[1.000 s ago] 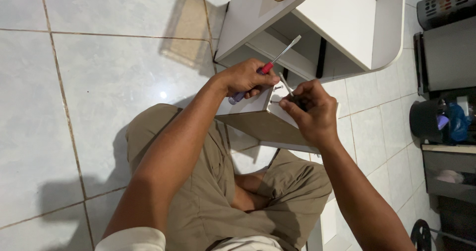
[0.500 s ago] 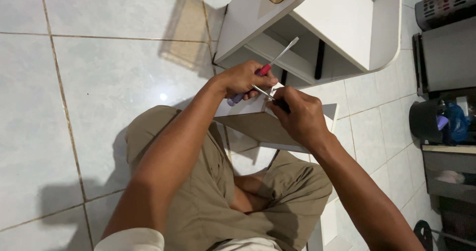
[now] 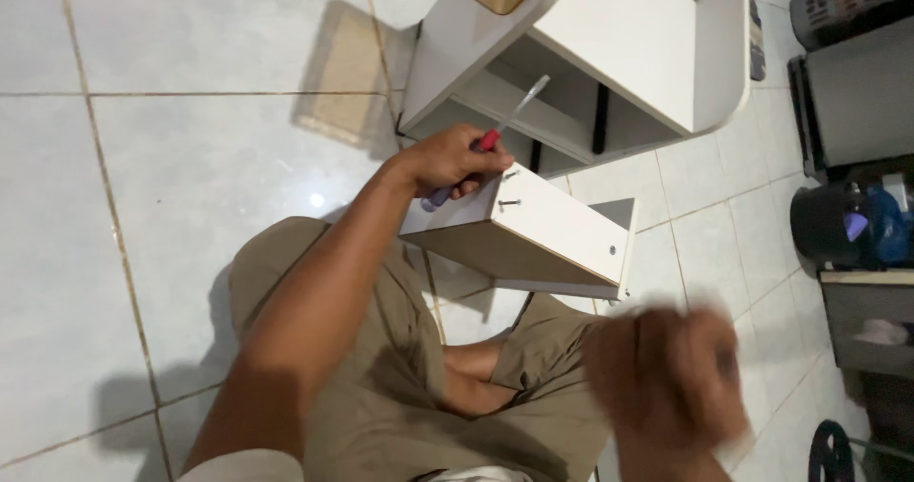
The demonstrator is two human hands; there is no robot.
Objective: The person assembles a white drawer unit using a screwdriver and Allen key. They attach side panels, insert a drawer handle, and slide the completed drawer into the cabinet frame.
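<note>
- My left hand [image 3: 455, 158] is closed around a red-handled screwdriver [image 3: 487, 141], shaft pointing up and right, away from me; the same hand rests on the near top corner of the white drawer box [image 3: 552, 225].
- The drawer box sits propped on my lap, long axis running left to lower right; a screw [image 3: 509, 201] sticks part-way out of its white panel just beside my left hand, and a small hole [image 3: 614, 250] shows near the far end.
- My right hand [image 3: 671, 387] is low and well apart from the box, blurred; it looks loosely curled, but I cannot tell if it pinches anything.
- My left hand is clearly the nearer one to the screw.
- I sit cross-legged in khaki trousers [image 3: 381, 387] on a pale tiled floor [image 3: 171, 177].
- A white cabinet carcass [image 3: 628, 44] lies on its side just beyond the box; dark bins and clutter [image 3: 847, 225] stand at the right edge.
</note>
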